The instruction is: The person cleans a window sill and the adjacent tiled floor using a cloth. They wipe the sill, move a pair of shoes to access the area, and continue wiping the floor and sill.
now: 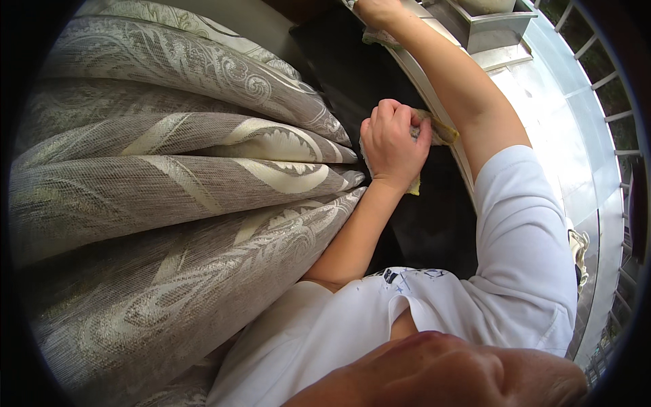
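Observation:
My left hand has its fingers curled around a grey-and-yellow cleaning cloth. The cloth pokes out past my thumb, and a yellow edge shows below my palm. It lies against a glossy dark panel, just under the pale sill edge. At the top of the view my right hand is partly cut off by the frame. Under it a pale cloth hangs over the sill edge; whether my fingers grip it is hidden.
A gathered grey curtain with silvery scrollwork fills the left side, its folds reaching my left wrist. On the bright outer ledge stands a metal box with a rounded object in it. Railing bars curve along the right rim.

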Available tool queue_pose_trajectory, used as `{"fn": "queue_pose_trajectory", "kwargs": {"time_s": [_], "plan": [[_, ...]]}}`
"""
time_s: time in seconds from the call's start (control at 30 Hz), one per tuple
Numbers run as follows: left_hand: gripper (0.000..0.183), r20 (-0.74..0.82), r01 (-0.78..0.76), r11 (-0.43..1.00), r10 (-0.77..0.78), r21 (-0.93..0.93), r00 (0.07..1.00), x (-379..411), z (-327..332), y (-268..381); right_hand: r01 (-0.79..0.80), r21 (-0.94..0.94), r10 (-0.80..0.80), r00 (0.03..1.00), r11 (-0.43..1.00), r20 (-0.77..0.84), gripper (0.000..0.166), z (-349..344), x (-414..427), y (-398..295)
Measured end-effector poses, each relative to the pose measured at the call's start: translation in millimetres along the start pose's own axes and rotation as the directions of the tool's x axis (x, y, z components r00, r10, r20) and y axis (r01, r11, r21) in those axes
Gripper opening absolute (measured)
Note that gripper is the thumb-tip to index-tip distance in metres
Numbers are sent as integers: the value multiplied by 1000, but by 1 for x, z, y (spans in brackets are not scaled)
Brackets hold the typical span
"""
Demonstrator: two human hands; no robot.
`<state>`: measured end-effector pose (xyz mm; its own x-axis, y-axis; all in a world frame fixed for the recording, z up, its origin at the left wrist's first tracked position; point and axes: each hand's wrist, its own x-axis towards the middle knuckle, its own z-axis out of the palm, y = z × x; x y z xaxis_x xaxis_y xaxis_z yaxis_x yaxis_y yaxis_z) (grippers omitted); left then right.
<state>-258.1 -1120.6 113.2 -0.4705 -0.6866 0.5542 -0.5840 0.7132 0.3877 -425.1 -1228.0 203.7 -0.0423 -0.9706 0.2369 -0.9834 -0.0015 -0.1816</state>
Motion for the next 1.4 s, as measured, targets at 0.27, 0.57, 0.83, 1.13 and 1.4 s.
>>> {"fn": "queue_pose_trajectory", "kwargs": {"time_s": [0.27, 0.57, 0.83, 1.13, 1.4], "plan": [[18, -9, -8, 1000, 8, 22, 1000, -1, 5, -1, 10, -86, -13, 999, 996, -39, 23, 24, -63, 3], [15, -58, 15, 1000, -15, 6, 998, -2, 9, -9, -56, 34, 60, 992, 998, -113, 38, 34, -212, -14], [16, -44, 4, 1000, -3, 24, 999, -3, 10, -8, -183, -5, 182, 980, 983, -79, 42, 2, -336, -47], [17, -100, -51, 997, 56, 55, 993, -2, 14, -11, -509, 372, 441, 860, 776, 256, 43, -59, -430, -71], [19, -108, -54, 997, 59, 50, 992, -3, 16, -12, -287, 917, 617, 785, 276, 60, 43, -66, -426, -51]]}}
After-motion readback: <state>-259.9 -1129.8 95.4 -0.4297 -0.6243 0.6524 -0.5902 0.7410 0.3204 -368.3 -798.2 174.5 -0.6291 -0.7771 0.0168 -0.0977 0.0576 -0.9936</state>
